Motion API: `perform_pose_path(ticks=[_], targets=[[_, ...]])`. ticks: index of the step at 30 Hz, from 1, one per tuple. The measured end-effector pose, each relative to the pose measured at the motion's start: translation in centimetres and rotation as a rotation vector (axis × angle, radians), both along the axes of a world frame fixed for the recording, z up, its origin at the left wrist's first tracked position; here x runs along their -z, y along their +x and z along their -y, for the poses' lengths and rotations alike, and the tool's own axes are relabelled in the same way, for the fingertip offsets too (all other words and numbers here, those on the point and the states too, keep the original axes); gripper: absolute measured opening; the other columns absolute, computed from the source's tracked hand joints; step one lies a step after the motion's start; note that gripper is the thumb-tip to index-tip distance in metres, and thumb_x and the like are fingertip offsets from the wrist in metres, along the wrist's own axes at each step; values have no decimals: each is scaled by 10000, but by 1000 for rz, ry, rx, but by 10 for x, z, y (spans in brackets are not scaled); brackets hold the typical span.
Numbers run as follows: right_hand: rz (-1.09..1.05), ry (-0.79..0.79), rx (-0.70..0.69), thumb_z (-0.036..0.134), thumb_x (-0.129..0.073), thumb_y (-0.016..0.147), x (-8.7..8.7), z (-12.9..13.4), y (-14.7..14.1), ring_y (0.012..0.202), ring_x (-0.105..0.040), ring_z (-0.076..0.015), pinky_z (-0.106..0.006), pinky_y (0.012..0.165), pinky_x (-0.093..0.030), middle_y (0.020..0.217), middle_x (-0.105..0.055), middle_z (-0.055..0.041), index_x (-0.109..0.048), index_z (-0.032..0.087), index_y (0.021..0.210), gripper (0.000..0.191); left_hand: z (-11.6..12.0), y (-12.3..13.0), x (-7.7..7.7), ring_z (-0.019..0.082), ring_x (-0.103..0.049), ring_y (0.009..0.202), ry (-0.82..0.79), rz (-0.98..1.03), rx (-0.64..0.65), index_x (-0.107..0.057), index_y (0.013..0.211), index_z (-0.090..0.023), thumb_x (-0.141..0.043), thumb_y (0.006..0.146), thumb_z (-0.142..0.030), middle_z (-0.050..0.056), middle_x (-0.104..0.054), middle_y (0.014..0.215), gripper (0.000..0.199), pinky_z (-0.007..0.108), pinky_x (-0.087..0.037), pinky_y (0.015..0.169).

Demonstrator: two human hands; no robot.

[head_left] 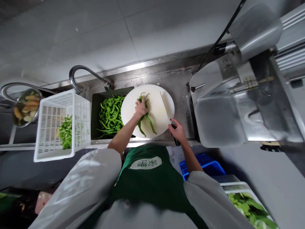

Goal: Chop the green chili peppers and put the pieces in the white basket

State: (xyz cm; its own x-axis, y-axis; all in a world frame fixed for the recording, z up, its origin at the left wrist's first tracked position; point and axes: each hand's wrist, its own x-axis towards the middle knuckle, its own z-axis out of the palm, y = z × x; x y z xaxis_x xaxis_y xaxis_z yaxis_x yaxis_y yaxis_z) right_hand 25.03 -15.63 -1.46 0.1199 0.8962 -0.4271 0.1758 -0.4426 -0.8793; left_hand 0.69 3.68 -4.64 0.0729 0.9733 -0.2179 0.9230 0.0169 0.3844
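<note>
From where I stand, a few long green peppers (149,121) lie on the white cutting board (157,95) beneath the person's left grip (141,108); I can't tell whether it clasps them or just rests there. The right grip (177,129) is wrapped around the knife (176,142), its blade over the board's right side. The board covers part of a basin (94,109) heaped with more peppers (111,111). Farther left stands a white basket (53,103) of leafy greens (66,133); rightward, a metal machine (218,119).
</note>
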Motion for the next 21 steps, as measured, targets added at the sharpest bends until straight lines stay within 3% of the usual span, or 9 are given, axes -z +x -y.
perform_pose_path(ticks=[3,5,7,10,14,21], targets=[[127,-1,-68,416,-512,889,-7,-5,5,533,-611,-160,-270,588,-521,737,-694,-2,-597,170,1309,494,-6,-11,-19,484,-389,1398,-95,2,442,-343,1593,-251,-869,651,-379,216,-311,1580,1087,596,-433,1067],[258,-11,-132,344,-511,899,-13,-10,7,628,-654,-184,-273,649,-518,803,-722,-34,-610,179,1299,444,1,-26,-31,447,-360,1434,-66,49,575,-340,1596,-255,-892,639,-464,190,-287,1599,1124,553,-396,1130],[400,-22,-205,291,-505,913,-19,-15,6,728,-683,-216,-286,711,-507,879,-740,-75,-608,174,1305,422,15,-43,-35,401,-372,1429,35,85,549,-383,1570,-242,-861,693,-528,182,-325,1574,1039,527,-376,1153],[544,-45,-299,280,-473,958,-23,-22,2,822,-695,-257,-310,774,-486,957,-745,-129,-580,145,1326,406,37,-59,-30,321,-468,1332,149,120,463,-531,1457,-216,-719,868,-496,155,-500,1420,678,478,-391,1143],[595,-73,-342,280,-431,996,-22,-23,-1,854,-699,-269,-306,773,-469,1007,-746,-149,-543,137,1354,402,40,-57,-22,285,-535,1220,195,148,389,-644,1312,-199,-602,963,-434,132,-626,1271,424,458,-406,1111],[664,-115,-379,268,-404,1009,-24,-25,-4,895,-697,-273,-310,773,-461,1017,-744,-161,-564,128,1298,359,23,-24,-20,360,-389,1377,293,106,314,-683,1238,-218,-645,937,-456,146,-462,1527,385,537,-345,1108]])
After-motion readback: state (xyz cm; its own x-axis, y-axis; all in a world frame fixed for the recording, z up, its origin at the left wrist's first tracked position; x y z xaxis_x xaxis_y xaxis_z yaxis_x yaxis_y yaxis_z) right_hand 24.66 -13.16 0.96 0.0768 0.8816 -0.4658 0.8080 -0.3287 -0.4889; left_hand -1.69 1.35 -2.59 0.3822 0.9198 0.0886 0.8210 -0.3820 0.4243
